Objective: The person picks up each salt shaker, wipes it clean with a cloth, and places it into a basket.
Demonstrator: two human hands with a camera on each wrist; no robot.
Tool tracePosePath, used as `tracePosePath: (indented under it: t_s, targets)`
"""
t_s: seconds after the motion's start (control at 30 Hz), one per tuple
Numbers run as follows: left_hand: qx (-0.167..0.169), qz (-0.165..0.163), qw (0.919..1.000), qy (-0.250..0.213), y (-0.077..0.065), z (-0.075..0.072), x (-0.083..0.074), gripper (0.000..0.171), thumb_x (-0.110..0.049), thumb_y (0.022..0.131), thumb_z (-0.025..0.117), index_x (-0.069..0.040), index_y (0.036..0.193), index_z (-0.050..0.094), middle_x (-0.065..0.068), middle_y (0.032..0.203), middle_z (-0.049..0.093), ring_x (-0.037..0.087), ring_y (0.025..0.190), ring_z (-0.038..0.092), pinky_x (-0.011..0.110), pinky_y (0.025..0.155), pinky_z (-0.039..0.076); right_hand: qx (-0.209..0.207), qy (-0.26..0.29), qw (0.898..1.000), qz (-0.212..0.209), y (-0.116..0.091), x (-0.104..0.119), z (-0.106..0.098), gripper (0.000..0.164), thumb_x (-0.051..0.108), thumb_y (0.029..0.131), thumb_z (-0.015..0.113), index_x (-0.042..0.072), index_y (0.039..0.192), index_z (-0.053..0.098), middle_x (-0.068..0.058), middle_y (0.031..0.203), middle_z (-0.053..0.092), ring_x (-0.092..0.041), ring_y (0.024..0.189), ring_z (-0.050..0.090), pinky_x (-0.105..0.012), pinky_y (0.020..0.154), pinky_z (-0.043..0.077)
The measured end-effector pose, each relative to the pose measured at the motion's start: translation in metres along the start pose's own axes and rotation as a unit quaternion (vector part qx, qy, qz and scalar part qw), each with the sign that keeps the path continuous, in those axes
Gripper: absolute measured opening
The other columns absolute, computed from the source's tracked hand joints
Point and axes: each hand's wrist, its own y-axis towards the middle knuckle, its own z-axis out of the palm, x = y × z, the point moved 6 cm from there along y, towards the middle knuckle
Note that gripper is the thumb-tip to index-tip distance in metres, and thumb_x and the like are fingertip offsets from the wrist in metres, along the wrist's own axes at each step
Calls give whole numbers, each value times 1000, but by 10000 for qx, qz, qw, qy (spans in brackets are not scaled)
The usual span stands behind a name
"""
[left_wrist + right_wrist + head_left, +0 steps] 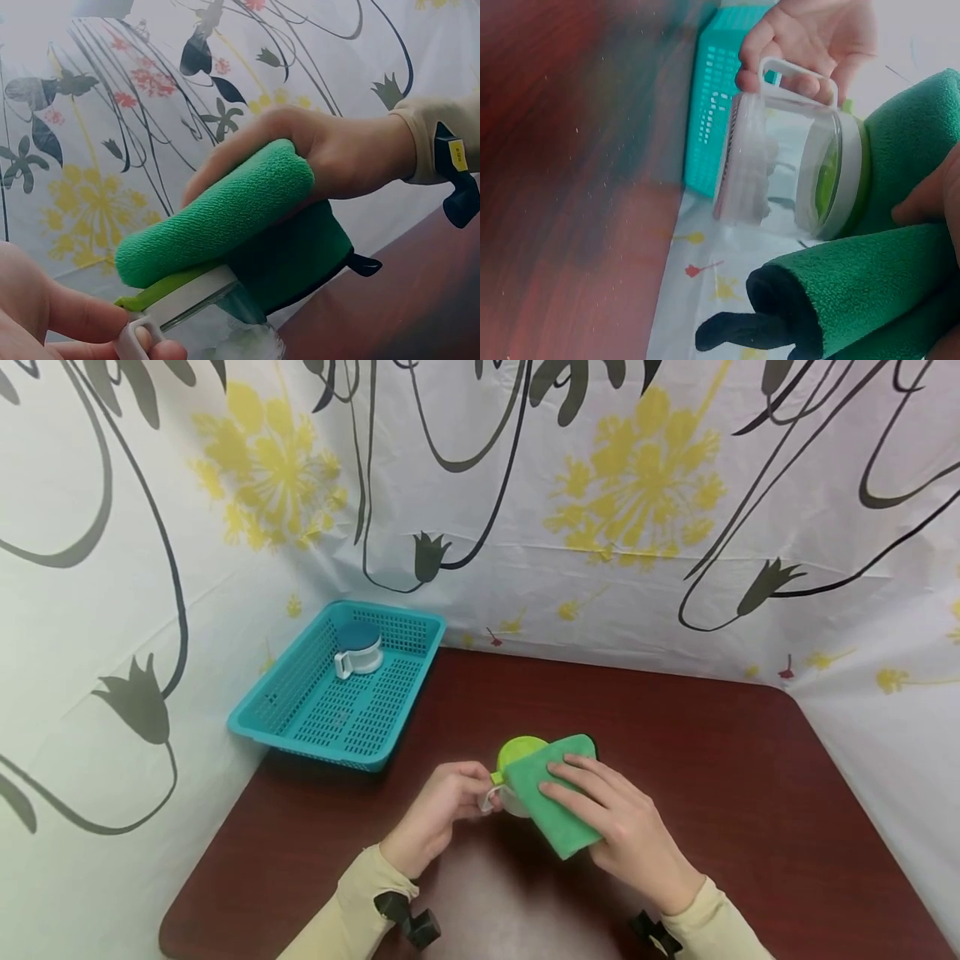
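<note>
Clear jar [780, 176]: we find it between the hands, just toward 6 o'clock of the tabletop's [690, 735] middle; whether its base touches the surface, we cannot tell
White handle [486, 798]: turned to about 8 o'clock, which we take as leaving the opposite side free for the right hand
Lime lid [517, 749]: seated on the jar, partly hidden by the cloth
Green cloth [557, 824]: folded thick, laid against the lid, we judge to give the fingers a padded face; black loop [367, 264] at one corner
Teal basket [311, 750]: at the tabletop's 10 o'clock corner, set there, we suppose, to leave working room
Blue-lidded container [360, 652]: inside that basket, toward its 1 o'clock end
Left hand [438, 810]: forearm to 7 o'clock, palm facing the jar, fingers pinching the handle, one through its loop
Right hand [633, 827]: forearm to 5 o'clock, palm down, fingers across the cloth, gripping it over the lid
</note>
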Motion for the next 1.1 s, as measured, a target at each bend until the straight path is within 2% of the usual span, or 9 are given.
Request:
tracePosePath:
  t_s: [0.13, 0.33, 0.53, 0.7, 0.87, 1.0, 1.1]
  targets:
    - [-110, 6, 9999, -25, 2, 0, -7, 6, -1, 82, 57, 2, 80, 63, 14, 74, 65, 28, 73, 65, 36, 70, 54, -151, -159, 9995, 248, -2, -6, -6, 71, -15, 62, 47, 9, 124, 71, -13, 127, 66, -40, 115, 62, -44, 100, 48]
    - [-319, 63, 9994, -71, 8, 3, -17, 10, -3, 87, 57, 2, 82, 65, 14, 77, 66, 29, 77, 64, 38, 77, 53, -343, -261, 9961, 770, -4, -15, -8, 73, -15, 61, 47, 8, 127, 69, -13, 129, 64, -39, 117, 60, -35, 107, 42]
    - [-694, 335, 9964, -349, 14, 7, -27, 12, -4, 89, 57, 2, 84, 66, 14, 80, 67, 31, 80, 66, 43, 83, 54, -823, -365, 9847, 1490, -4, -22, -4, 69, -9, 65, 47, 8, 128, 68, -13, 129, 63, -35, 116, 61, -27, 107, 39]
    - [-885, 528, 9926, -646, 17, 14, -32, 13, -5, 91, 60, 5, 87, 67, 16, 82, 68, 33, 81, 67, 45, 86, 56, -1192, -306, 9747, 1865, -4, -24, 2, 71, -8, 64, 45, 8, 129, 68, -11, 127, 64, -30, 113, 63, -24, 100, 42]
    - [-1063, 764, 9889, -698, 19, 22, -37, 18, -8, 93, 62, 8, 93, 69, 17, 84, 67, 35, 84, 67, 46, 87, 55, -1411, -271, 9691, 2007, 0, -24, 9, 66, -7, 69, 50, 9, 131, 67, -10, 126, 63, -28, 111, 64, -25, 96, 45]
    - [-1235, 917, 9862, -616, 20, 26, -43, 20, -10, 94, 62, 9, 95, 69, 17, 85, 67, 34, 83, 65, 45, 83, 55, -1445, -213, 9698, 1956, 5, -23, 12, 64, -8, 71, 52, 9, 130, 67, -10, 126, 63, -29, 112, 63, -27, 97, 45]
    - [-1310, 986, 9849, -562, 20, 30, -47, 21, -9, 94, 63, 10, 94, 70, 17, 84, 66, 32, 82, 64, 46, 82, 55, -1425, -324, 9710, 1895, 6, -23, 14, 64, -8, 71, 51, 11, 130, 68, -10, 125, 63, -29, 112, 62, -33, 93, 49]
